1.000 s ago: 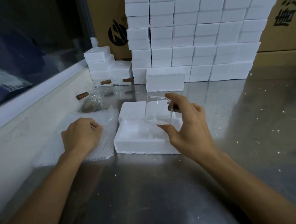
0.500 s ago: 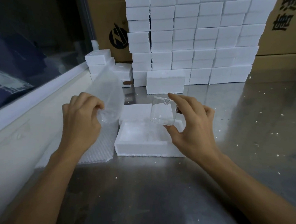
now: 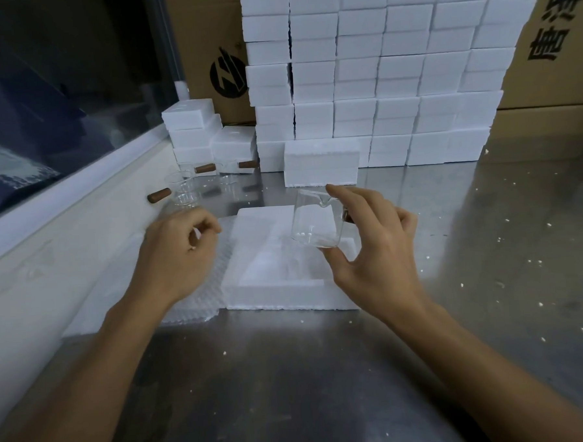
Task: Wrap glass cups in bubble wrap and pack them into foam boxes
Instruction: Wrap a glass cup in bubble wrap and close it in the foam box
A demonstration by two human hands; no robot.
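Note:
My right hand (image 3: 372,250) pinches a clear glass cup (image 3: 313,219) between a fingertip on its spouted rim and the thumb under its base. The cup hangs slightly tilted over an open white foam box (image 3: 280,299) on the steel table. My fingers mostly hide the cup's brown handle. My left hand (image 3: 177,250) hovers with curled fingers over a stack of bubble wrap (image 3: 190,310) just left of the box. No sheet shows between its fingers.
Several glass cups with wooden handles (image 3: 184,192) stand at the back left by the white wall ledge. A wall of stacked foam boxes (image 3: 377,81) and cardboard cartons (image 3: 545,72) closes the back. One foam box (image 3: 320,161) stands alone in front. Foam crumbs dot the table.
My left hand had lifted a bubble wrap sheet; the sheet is down again and the hand has dropped back over the stack. The right hand has raised the cup a little.

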